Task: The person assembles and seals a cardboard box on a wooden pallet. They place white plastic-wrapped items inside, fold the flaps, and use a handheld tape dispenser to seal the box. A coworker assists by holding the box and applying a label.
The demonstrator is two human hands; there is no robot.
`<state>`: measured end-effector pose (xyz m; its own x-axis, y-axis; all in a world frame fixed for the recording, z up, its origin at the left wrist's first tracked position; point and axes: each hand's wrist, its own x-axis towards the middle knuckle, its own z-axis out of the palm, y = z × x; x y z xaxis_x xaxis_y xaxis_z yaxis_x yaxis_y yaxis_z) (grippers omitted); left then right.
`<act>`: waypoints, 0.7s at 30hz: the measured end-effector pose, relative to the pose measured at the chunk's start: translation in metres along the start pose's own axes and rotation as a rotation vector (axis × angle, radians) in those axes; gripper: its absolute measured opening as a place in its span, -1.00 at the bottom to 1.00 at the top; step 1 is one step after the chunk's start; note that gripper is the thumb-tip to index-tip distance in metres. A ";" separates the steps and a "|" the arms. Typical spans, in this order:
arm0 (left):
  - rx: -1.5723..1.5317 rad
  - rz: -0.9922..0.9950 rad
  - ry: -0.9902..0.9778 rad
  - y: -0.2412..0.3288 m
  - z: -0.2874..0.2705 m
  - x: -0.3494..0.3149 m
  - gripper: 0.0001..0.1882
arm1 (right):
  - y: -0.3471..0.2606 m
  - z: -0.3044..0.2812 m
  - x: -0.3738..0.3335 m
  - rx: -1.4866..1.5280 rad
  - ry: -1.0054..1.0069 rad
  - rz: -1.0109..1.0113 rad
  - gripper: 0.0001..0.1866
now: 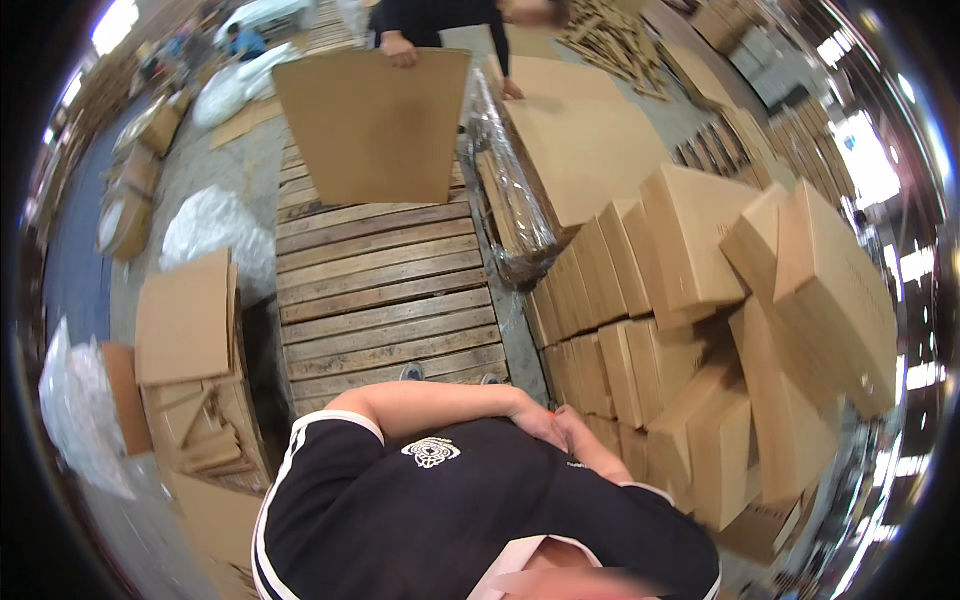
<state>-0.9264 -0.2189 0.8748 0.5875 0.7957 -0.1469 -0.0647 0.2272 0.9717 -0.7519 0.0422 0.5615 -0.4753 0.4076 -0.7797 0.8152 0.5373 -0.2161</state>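
My left hand (538, 421) and my right hand (574, 428) meet in front of my body, beside the stacked cartons. Their fingers are curled in close together. A small orange-red spot (551, 409) shows between them, too little to name. Most of the fingers are hidden from this view. Nearest to my hands on the right stand rows of brown cardboard cartons (625, 370), packed side by side.
Wooden pallet slats (390, 290) lie ahead of my feet. Beyond, a co-worker's hand (400, 50) holds a cardboard sheet (375, 125) upright. Plastic-wrapped stock (515, 215) borders the slats. Tilted cartons (835, 300) lean at right; cardboard pieces (185, 330) and plastic film (220, 235) lie left.
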 end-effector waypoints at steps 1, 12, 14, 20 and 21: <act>-0.076 -0.025 -0.061 -0.004 0.001 -0.008 -0.25 | -0.008 0.007 -0.006 -0.007 -0.008 -0.047 -0.37; 0.103 -0.880 1.134 -0.341 0.029 -0.177 -0.44 | -0.113 0.083 -0.121 -0.020 0.176 0.020 -0.48; 0.494 -1.037 0.933 -0.385 0.051 -0.243 -0.47 | -0.108 0.099 -0.152 -0.078 0.243 0.040 -0.50; 0.746 -1.131 0.416 -0.375 0.077 -0.355 -0.56 | -0.024 0.162 -0.214 0.079 0.062 0.302 -0.55; 0.809 -1.129 0.356 -0.366 0.076 -0.364 -0.57 | -0.008 0.175 -0.224 0.130 0.099 0.345 -0.56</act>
<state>-1.0552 -0.6344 0.5866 -0.2241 0.5310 -0.8172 0.8317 0.5413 0.1237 -0.5936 -0.1824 0.6352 -0.1895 0.6211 -0.7605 0.9652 0.2600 -0.0282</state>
